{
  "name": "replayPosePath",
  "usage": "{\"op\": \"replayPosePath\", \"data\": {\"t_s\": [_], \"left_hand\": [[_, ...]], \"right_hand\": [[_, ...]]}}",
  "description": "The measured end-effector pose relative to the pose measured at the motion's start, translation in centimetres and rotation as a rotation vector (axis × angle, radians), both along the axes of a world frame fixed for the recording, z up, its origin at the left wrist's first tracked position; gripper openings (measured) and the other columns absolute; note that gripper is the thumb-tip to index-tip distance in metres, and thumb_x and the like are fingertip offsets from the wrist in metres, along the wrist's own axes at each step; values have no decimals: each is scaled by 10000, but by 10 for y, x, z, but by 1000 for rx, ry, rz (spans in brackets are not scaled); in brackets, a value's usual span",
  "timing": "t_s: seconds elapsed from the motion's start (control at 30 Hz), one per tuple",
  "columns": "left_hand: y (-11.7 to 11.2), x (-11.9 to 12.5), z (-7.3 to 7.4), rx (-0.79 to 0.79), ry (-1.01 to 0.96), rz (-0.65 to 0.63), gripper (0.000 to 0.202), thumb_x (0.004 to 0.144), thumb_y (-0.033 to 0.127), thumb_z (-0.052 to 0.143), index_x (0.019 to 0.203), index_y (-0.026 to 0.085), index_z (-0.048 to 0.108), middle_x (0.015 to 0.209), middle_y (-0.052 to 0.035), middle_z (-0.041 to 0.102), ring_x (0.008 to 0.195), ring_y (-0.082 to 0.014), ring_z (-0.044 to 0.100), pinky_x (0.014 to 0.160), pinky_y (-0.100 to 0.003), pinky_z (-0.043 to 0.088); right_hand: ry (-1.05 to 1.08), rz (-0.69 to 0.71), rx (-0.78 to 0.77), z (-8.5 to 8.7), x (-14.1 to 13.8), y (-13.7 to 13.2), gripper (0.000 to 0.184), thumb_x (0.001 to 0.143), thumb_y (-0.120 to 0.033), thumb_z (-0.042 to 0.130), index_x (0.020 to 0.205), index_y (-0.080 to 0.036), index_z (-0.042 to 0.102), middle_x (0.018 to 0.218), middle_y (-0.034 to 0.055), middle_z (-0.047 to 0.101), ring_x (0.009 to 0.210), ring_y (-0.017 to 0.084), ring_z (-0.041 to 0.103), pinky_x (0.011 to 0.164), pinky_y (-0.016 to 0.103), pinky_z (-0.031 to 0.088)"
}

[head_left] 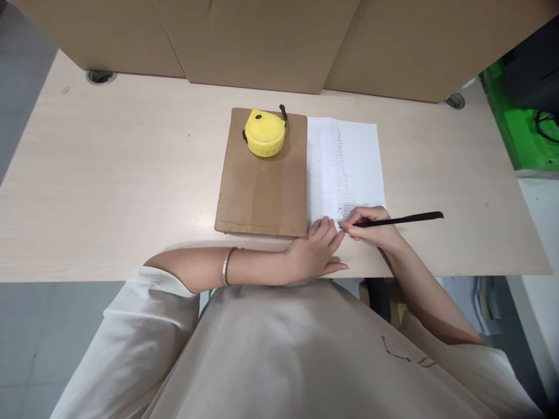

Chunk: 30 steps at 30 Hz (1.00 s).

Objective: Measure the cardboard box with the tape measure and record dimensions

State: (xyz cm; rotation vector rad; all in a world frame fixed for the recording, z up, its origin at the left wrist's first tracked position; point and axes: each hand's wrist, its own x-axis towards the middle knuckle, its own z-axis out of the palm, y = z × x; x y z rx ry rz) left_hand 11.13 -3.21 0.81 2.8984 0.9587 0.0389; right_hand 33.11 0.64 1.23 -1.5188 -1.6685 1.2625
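A black pen (pixel 402 220) is gripped in my right hand (pixel 371 226), its tip down at the lower part of a white sheet of paper (pixel 362 157) that carries rows of small print or writing. My left hand (pixel 317 247) lies flat with fingers stretched out over the bottom edge of that sheet, close to the pen tip. Left of the paper sits a flat brown cardboard box (pixel 262 198), which borders the sheet's left side. On top of the box, toward its far end, rests a yellow tape measure (pixel 265 135) with black parts.
Tall cardboard panels (pixel 257 41) stand along the back of the pale wooden desk (pixel 109 174). Round cable holes (pixel 101 77) are set near its back corners. At the far right are a green surface (pixel 502 116) and a dark object with a cable.
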Motion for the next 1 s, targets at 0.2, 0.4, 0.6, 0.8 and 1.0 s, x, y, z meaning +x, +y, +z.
{"op": "replayPosePath", "data": {"t_s": [0.2,0.4,0.6,0.8,1.0], "left_hand": [[-1,1,0,5,12,-2,825,1124,708,383,1671,107,527,1660,-225,597,1532,-345,582,1231,-406,430],[0,0,1,10,6,-4,824,1127,701,385,1669,97,528,1639,-228,615,1519,-334,585,1232,-399,426],[0,0,2,26,22,-14,807,1131,690,388,1667,105,533,1641,-220,616,1531,-335,583,1241,-401,432],[0,0,-1,88,21,-13,810,1136,693,366,1647,93,552,1594,-215,655,1513,-324,588,1234,-388,422],[0,0,-1,92,22,-8,716,1154,627,402,1644,132,569,1589,-197,664,1486,-312,603,1203,-378,433]], "right_hand": [[-9,-48,19,-1,1,-1,438,820,-451,907,572,-240,614,499,18,595,471,146,499,482,309,374],[-4,-32,3,2,-1,-2,431,819,-485,914,586,-245,642,511,20,604,475,154,512,477,316,388],[-6,-43,15,1,1,-2,448,835,-454,911,584,-240,607,496,12,591,469,144,490,486,310,368],[17,-27,13,-5,5,-2,443,838,-427,902,590,-227,595,486,4,581,461,129,487,480,291,363],[26,-43,35,-10,6,-3,431,845,-338,881,585,-224,557,494,-3,579,447,118,486,475,275,349]]}}
